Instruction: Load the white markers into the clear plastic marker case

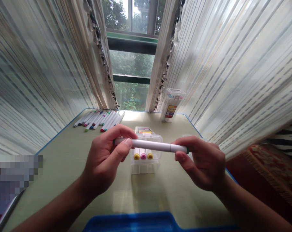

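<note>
A white marker pen (153,145) with dark green ends lies level in the air between both hands. My left hand (107,158) pinches its left end between thumb and fingers. Its other end, with the cap seam, is gripped by the thumb and forefinger of my right hand (202,162). Behind and below the pen stands a clear plastic marker case (146,169) with its lid up. Three markers (143,156), two with yellow ends and one with a pink end, sit in it. The held pen and my fingers hide part of the case.
Several white markers (100,120) with coloured ends lie at the table's back left. A clear case (170,106) stands upright at the back right. Another clear plastic piece (187,136) is partly behind my right hand. A blue tray edge (131,219) lies in front; curtains (216,64) hang behind.
</note>
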The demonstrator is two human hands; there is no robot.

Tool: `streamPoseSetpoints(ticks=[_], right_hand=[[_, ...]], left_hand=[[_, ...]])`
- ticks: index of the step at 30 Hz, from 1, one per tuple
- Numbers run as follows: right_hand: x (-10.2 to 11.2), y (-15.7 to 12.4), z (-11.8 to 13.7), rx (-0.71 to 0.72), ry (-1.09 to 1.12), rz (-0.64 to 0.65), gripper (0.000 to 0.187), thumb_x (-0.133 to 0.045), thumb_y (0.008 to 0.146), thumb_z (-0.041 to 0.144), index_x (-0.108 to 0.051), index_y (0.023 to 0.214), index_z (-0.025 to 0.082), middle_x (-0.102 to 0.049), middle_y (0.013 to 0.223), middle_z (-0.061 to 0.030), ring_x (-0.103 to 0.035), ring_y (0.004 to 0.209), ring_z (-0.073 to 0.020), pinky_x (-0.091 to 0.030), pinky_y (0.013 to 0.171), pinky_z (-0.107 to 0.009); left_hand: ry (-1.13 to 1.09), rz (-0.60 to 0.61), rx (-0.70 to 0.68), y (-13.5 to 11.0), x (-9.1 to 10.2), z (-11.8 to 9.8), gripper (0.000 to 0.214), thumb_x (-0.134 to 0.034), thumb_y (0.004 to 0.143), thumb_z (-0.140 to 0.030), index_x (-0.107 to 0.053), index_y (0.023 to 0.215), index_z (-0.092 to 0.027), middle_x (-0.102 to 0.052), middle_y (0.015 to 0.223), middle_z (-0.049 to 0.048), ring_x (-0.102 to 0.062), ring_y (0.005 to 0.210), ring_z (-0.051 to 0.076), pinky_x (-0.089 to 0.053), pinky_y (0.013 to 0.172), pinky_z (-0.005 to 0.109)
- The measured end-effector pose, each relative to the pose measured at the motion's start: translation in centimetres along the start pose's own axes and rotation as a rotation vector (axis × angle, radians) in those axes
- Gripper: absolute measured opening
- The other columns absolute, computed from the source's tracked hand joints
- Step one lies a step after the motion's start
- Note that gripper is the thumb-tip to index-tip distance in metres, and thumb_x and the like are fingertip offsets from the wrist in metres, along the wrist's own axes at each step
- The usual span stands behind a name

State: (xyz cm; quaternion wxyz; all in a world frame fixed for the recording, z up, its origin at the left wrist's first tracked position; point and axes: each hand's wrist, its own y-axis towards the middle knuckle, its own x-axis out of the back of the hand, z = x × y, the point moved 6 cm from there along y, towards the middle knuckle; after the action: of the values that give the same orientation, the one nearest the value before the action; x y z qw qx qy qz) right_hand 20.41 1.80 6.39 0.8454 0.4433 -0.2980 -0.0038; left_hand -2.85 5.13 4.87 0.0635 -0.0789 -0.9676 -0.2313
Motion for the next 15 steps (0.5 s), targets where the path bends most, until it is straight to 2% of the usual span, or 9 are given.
streamPoseSetpoints(ticks=[9,15], right_hand=[[-0.12,-0.84,-0.70,-0.036,0.065,-0.026,0.015,-0.071,0.091,0.015,-0.068,0.104,0.021,-0.072,0.070,-0.0012,-0.072,0.059,-0.0183,-0.053,0.052,-0.027],[-0.18,-0.68,-0.55,-0.032,0.061,-0.012,0.017,-0.072,0.089,0.013,-0.070,0.104,0.022,-0.072,0.068,0.0000,-0.072,0.058,-0.0186,-0.053,0.052,-0.028]], left_hand=[[0.037,0.004,-0.011,0.17,-0.13,-0.33,0.015,-0.058,0.101,-0.026,-0.071,0.094,-0.023,-0.049,0.058,-0.0051,-0.042,0.054,0.012,-0.028,0.051,0.028],[0.049,0.012,-0.028,-0.10,0.04,-0.37,0.015,-0.059,0.102,-0.027,-0.071,0.095,-0.023,-0.050,0.061,-0.0045,-0.043,0.056,0.013,-0.028,0.052,0.030]])
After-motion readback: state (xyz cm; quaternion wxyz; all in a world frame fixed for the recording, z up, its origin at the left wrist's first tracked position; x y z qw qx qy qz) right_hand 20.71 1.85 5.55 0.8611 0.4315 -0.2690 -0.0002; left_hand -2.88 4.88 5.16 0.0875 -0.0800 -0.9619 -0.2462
